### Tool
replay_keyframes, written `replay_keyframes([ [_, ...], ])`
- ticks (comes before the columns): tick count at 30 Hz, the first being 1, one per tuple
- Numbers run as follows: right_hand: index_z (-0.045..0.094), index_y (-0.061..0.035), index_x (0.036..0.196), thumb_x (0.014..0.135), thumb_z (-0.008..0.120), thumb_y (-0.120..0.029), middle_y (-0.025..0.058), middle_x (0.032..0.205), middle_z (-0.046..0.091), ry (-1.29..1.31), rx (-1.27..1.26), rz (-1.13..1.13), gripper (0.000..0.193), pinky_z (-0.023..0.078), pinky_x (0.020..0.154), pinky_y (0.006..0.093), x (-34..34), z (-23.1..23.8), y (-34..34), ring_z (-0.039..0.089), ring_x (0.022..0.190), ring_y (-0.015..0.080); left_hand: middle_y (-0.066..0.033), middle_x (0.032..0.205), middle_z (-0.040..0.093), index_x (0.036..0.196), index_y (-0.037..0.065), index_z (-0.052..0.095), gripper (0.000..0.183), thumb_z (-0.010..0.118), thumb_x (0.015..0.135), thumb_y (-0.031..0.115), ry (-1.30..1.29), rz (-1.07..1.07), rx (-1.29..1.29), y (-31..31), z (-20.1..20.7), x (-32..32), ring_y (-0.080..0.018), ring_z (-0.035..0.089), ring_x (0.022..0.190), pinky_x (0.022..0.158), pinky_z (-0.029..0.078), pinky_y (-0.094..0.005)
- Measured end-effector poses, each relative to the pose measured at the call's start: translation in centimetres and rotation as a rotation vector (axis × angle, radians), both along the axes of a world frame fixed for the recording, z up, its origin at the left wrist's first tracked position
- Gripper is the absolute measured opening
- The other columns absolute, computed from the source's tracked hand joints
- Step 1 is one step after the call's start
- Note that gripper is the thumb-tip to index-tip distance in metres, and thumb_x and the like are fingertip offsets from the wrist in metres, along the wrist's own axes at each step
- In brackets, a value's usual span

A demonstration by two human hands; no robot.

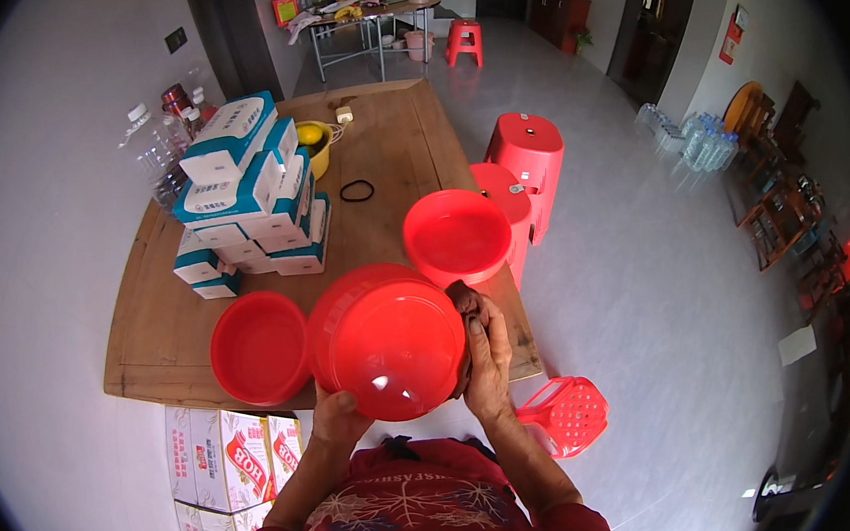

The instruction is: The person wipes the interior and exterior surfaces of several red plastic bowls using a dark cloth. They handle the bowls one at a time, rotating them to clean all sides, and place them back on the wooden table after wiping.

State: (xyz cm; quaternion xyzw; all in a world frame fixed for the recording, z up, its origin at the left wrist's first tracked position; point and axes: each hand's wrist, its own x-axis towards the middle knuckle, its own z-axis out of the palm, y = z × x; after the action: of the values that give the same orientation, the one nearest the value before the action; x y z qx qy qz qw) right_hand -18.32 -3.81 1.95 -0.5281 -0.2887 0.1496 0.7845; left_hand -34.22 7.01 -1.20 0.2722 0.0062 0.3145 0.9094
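Observation:
A red plastic basin (396, 343) is held up in front of me, over the near edge of the wooden table, its smooth underside showing. My left hand (339, 412) grips its lower left rim, thumb on the outside and the other fingers hidden beneath. At the basin's right side, my right hand (487, 350) presses a dark brown cloth (465, 302) against the wall. Two more red basins are on the table: one basin (260, 348) just left of the held one, another basin (457, 233) beyond it near the right edge.
Blue-and-white boxes (240, 195) are stacked on the wooden table (405, 132), beside a yellow bowl (320, 154) and a black loop (356, 190). Red stools (528, 148) stand along its right side. A red plastic chair (569, 416) is near my right elbow; cartons (226, 461) are at lower left.

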Motion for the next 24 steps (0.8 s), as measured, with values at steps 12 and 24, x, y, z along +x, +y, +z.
replay_keyframes([
  [12,0.051,0.002,0.119,0.089,0.049,-0.001,0.0117,0.108,0.061,-0.217,-0.1,0.176,0.03,0.043,0.092,0.0293,3.5,3.6,-0.5,0.057,0.103,0.0194,-0.0127,0.128,0.051,0.136,0.005,0.036,0.078,0.074,0.067,0.005,0.041,-0.034,0.133,-1.6,-1.1,0.2,-0.028,0.053,0.116,0.095,0.047,-0.0461],
  [24,0.063,-0.0096,0.107,0.076,0.059,-0.008,0.0143,0.124,0.048,-1.128,-0.167,0.046,0.031,0.039,0.099,0.0519,-3.6,3.0,1.1,0.049,0.116,0.0346,-0.0082,0.133,0.046,0.137,0.012,0.035,0.073,0.072,0.074,0.018,0.23,-0.057,-0.04,-0.9,-0.9,1.2,-0.0243,0.048,0.121,0.099,0.044,-0.041],
])
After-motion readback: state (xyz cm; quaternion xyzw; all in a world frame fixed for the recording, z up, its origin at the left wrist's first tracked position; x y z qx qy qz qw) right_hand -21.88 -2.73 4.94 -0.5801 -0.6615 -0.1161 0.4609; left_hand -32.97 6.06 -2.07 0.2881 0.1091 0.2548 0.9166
